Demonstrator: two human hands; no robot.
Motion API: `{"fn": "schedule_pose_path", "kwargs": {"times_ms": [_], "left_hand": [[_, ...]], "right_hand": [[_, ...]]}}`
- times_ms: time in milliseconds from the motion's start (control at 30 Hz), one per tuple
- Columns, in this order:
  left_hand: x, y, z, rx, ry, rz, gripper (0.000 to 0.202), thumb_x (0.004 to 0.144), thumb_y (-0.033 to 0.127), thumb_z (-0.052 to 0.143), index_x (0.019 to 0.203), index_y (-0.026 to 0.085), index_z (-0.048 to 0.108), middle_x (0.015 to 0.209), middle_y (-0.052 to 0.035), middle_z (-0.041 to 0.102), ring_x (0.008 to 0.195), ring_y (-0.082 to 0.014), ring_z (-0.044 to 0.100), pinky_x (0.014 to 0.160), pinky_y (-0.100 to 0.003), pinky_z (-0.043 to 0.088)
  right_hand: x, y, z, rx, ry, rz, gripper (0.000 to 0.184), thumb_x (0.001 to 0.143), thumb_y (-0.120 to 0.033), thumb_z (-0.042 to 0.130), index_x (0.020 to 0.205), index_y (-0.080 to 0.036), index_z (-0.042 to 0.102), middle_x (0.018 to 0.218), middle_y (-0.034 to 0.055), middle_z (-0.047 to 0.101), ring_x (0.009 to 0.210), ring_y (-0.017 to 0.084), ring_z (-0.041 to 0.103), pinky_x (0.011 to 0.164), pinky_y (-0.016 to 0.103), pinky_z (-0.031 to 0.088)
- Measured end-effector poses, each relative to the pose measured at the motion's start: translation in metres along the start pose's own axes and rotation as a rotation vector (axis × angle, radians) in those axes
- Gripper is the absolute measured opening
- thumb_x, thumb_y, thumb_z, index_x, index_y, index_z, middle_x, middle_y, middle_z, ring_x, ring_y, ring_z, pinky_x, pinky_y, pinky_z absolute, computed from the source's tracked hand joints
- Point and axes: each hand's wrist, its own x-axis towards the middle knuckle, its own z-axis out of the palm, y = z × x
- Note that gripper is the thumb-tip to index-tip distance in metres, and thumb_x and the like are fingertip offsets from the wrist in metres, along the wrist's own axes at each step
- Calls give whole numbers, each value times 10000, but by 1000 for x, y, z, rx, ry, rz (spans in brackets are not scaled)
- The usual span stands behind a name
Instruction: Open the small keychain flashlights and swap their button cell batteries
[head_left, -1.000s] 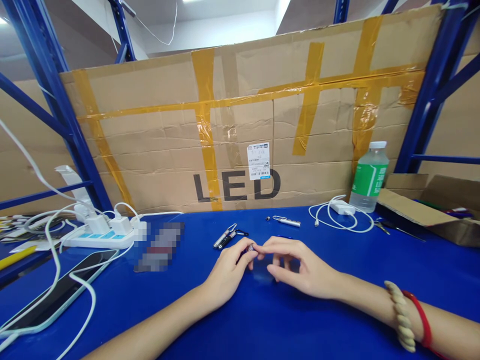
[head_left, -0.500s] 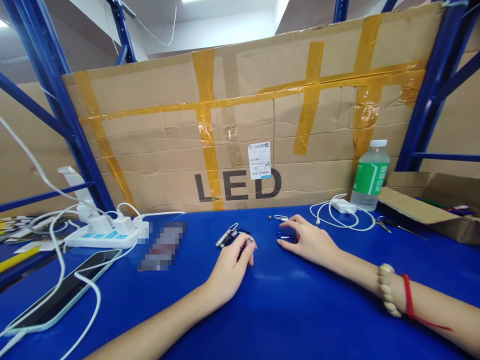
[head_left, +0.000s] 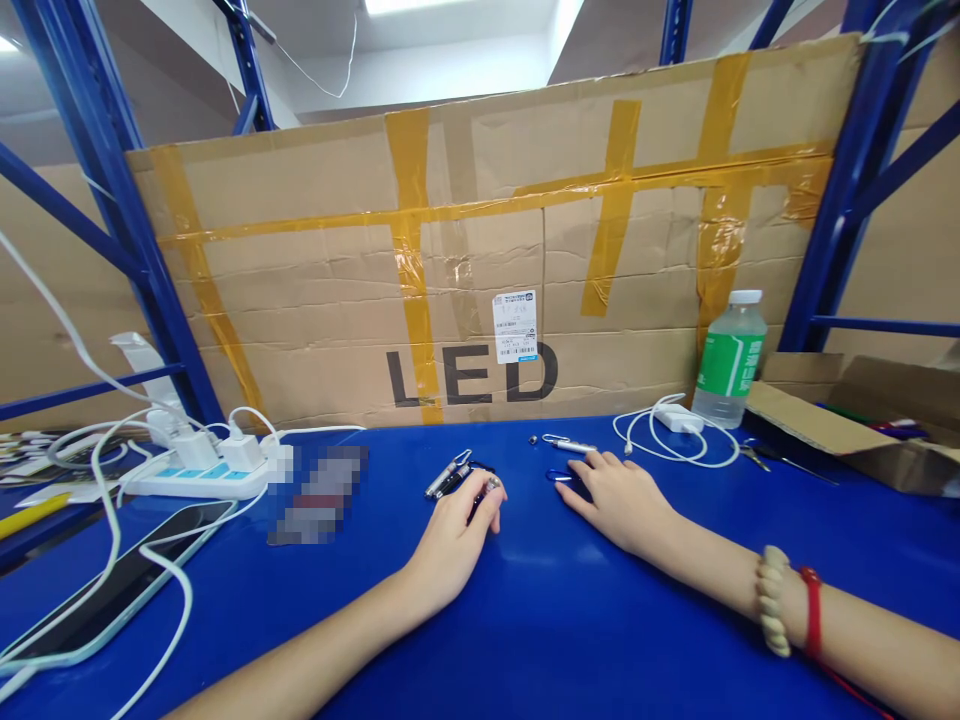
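Observation:
My left hand (head_left: 454, 540) rests on the blue table (head_left: 570, 640), fingers curled round a small dark keychain light with a silver tip (head_left: 489, 487). Just beyond it lie two more small keychain lights (head_left: 448, 474). My right hand (head_left: 611, 497) lies on the table with its fingers over a small blue piece (head_left: 559, 474); whether it grips the piece I cannot make out. A silver keychain light (head_left: 571, 444) lies just past its fingertips. A bead bracelet and a red cord sit on my right wrist.
A taped cardboard sheet marked LED (head_left: 480, 270) stands along the back. A power strip with chargers (head_left: 199, 465), white cables and a phone (head_left: 112, 590) are at the left. A white charger with cable (head_left: 675, 425), a green-labelled bottle (head_left: 729, 360) and an open carton (head_left: 855, 420) are at the right.
My right hand left my left hand, reached toward the back to the small blue piece and stays there. My left hand keeps the dark light in the same spot.

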Motion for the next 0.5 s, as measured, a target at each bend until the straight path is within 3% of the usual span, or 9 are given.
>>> {"fn": "schedule_pose_path", "kwargs": {"times_ms": [100, 267, 500], "left_hand": [[0, 0, 0, 2, -4, -1, 240, 919, 341, 319, 818, 187, 472, 642, 30, 501, 638, -126, 478, 653, -237, 362], [0, -1, 0, 9, -5, 6, 243, 920, 344, 311, 828, 189, 474, 644, 26, 502, 637, -128, 475, 653, -234, 362], [0, 0, 0, 7, -9, 0, 243, 913, 341, 310, 819, 187, 474, 644, 22, 506, 638, -130, 482, 648, -235, 363]], "right_hand": [[1, 0, -1, 22, 50, -69, 380, 881, -353, 371, 1112, -149, 594, 1113, 146, 581, 1029, 286, 522, 831, 405, 406], [9, 12, 1, 120, 107, -27, 544, 790, -420, 480, 1243, -117, 486, 1143, 149, 533, 1056, 297, 485, 879, 422, 381], [17, 23, 12, 266, 87, 5, 511, 776, -457, 490, 1193, -163, 520, 1143, 135, 527, 1039, 303, 499, 842, 440, 400]]}}
